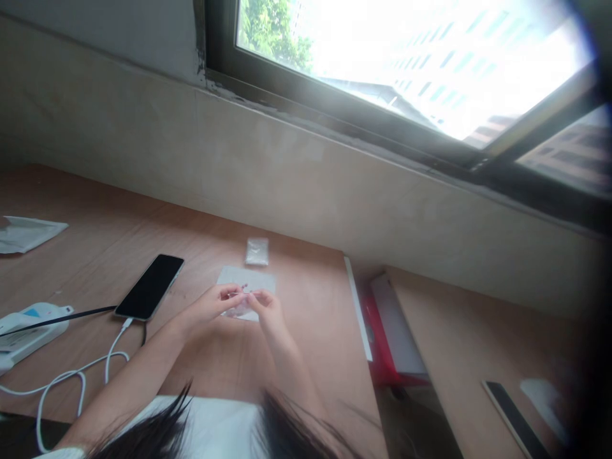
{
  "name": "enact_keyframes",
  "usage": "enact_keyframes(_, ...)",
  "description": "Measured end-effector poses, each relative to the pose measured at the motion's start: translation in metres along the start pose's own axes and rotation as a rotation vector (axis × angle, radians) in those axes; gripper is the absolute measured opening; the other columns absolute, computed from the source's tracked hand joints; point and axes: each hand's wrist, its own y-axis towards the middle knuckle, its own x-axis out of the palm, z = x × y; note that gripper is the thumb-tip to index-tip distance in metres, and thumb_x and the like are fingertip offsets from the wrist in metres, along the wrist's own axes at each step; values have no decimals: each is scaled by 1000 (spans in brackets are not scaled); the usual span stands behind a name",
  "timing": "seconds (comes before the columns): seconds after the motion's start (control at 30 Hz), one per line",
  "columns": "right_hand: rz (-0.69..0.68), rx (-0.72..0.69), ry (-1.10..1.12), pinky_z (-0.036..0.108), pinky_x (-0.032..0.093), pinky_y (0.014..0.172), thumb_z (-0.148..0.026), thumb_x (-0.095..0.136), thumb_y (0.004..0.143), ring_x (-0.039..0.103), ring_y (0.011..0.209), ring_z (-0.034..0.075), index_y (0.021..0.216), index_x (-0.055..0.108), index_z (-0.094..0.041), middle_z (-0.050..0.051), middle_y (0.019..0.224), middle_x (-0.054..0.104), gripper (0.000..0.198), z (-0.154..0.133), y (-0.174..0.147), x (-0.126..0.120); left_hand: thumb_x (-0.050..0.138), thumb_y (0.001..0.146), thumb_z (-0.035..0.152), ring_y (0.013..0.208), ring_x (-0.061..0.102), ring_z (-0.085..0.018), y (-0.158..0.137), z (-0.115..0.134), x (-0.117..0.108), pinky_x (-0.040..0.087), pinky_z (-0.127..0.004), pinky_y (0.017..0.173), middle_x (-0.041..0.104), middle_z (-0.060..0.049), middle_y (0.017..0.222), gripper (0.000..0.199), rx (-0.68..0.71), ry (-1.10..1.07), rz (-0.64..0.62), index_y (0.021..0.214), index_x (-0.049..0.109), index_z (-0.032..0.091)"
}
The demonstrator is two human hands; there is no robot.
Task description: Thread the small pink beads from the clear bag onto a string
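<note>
Both hands meet over a white sheet (262, 278) on the wooden desk. My left hand (220, 298) is closed in a pinch, with a thin pale strand or stick between thumb and finger. My right hand (265, 304) pinches at the other end, its fingertips almost touching the left ones; what it grips is too small to make out. Small dark reddish bits (245, 286) show just beyond the fingertips. Beneath the hands, something clear or pinkish lies on the sheet, partly hidden. A small clear packet (257, 252) lies just behind the sheet.
A phone (150, 287) with a white cable (115, 347) plugged in lies left of my forearm. Further left are a white power strip (33, 328) and a white packet (31, 234). Right of the desk edge, a red item (380, 338) stands in the gap before another desk (459, 344).
</note>
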Motion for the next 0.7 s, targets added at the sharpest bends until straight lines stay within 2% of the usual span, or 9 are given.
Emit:
enact_keyframes(0.17, 70, 65, 52, 27, 43, 53, -37, 66, 60, 53, 56, 15, 61, 52, -12, 4, 60, 57, 29, -4, 0, -4, 47, 74, 43, 69, 50, -13, 2, -8, -7, 37, -22, 61, 54, -1, 72, 32, -29, -26, 18, 76, 54, 12)
enact_keyframes(0.33, -24, 64, 65, 28, 44, 66, -40, 64, 62, 56, 66, 15, 70, 56, -11, 6, 70, 59, 31, 5, -2, -1, 44, 76, 45, 64, 46, -12, 9, -21, -10, 35, -21, 58, 49, 0, 68, 33, -18, -42, 81, 75, 50, 13)
enact_keyframes(0.43, -45, 182, 140, 28, 44, 51, -43, 67, 56, 53, 54, 15, 67, 51, -13, 4, 64, 56, 36, 22, -5, -4, 40, 77, 48, 64, 47, -12, 14, -29, -10, 36, -22, 59, 51, 0, 68, 37, -15, -8, 99, 76, 52, 13)
enact_keyframes(0.47, -21, 214, 162, 27, 43, 46, -45, 67, 55, 51, 48, 13, 67, 50, -13, 2, 60, 54, 37, 27, -5, -8, 40, 77, 49, 65, 47, -13, 15, -33, -11, 37, -22, 60, 52, 0, 69, 38, -9, 9, 117, 76, 52, 13)
enact_keyframes(0.53, 111, 204, 156, 25, 39, 43, -45, 69, 51, 47, 43, 12, 67, 51, -14, 1, 54, 52, 39, 36, -2, -21, 38, 76, 50, 66, 48, -14, 17, -43, -14, 38, -22, 60, 53, -1, 68, 40, -15, 39, 183, 75, 53, 14)
enact_keyframes(0.6, 295, 149, 100, 23, 38, 44, -44, 69, 47, 48, 45, 12, 66, 52, -13, 2, 53, 53, 40, 40, 3, -42, 38, 75, 52, 65, 49, -15, 19, -55, -20, 39, -23, 59, 54, -1, 65, 41, -45, 79, 262, 73, 53, 14)
enact_keyframes(0.7, 476, 100, -70, 26, 41, 51, -43, 63, 52, 54, 54, 17, 68, 54, -13, 6, 62, 58, 35, 42, 8, -82, 39, 73, 53, 65, 51, -17, 19, -76, -32, 40, -23, 57, 55, -2, 64, 42, -81, 142, 315, 71, 54, 14)
